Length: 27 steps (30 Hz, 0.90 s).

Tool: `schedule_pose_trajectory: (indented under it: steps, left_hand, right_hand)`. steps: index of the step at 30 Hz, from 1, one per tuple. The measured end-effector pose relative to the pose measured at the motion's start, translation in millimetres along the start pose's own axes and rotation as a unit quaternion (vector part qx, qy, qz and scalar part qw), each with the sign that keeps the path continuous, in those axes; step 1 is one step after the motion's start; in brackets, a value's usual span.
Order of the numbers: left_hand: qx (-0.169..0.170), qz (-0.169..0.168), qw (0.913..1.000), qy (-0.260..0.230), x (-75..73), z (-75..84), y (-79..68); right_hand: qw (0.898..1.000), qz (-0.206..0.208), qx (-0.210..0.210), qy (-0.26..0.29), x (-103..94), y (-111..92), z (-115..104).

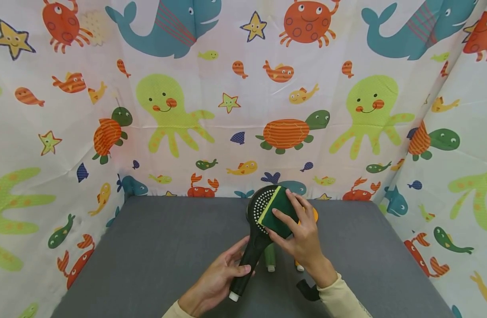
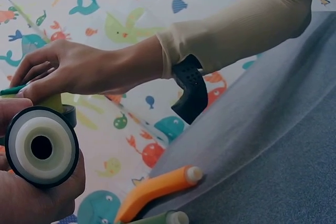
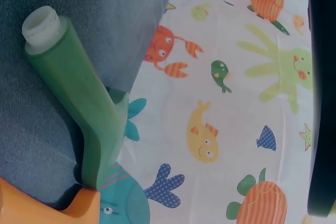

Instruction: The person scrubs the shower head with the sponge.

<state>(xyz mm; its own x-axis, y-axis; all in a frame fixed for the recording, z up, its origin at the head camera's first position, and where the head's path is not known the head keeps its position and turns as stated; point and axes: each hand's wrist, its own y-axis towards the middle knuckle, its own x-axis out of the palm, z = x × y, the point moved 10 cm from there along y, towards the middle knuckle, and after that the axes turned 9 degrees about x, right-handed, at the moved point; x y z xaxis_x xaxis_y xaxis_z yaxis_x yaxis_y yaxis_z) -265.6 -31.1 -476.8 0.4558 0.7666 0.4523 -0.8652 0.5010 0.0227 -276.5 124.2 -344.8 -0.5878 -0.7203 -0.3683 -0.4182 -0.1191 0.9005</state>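
Observation:
My left hand grips a black shower head by its handle, thumb across the front. The shower head is tilted, its round face of white nozzles up and its white-tipped end toward me. My right hand holds a sponge, dark green on one side and yellow on the other, against the right part of that face. The sponge hides many of the nozzles. In the left wrist view, the handle's hollow end faces the camera, and the right hand bends over the sponge.
Behind the held shower head, a green handle with a white threaded end lies on the grey tabletop. Close by is an orange handle. A black bracket sits on the right sleeve. Sea-animal curtains enclose the table's back and sides.

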Motion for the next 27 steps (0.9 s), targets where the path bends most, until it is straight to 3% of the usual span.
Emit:
schedule_pose_trajectory:
  steps: [13, 27]
  left_hand:
    - [0.001, 0.004, 1.0000, -0.002, 1.7, -0.2, 3.9]
    - [-0.001, -0.002, 1.0000, -0.001, 6.3, -2.6, 0.9]
  right_hand:
    - [0.999, -0.005, -0.038, 0.018, 7.1, -5.2, -16.7]
    - [0.999, -0.001, -0.043, -0.007, 0.9, 6.4, -11.7]
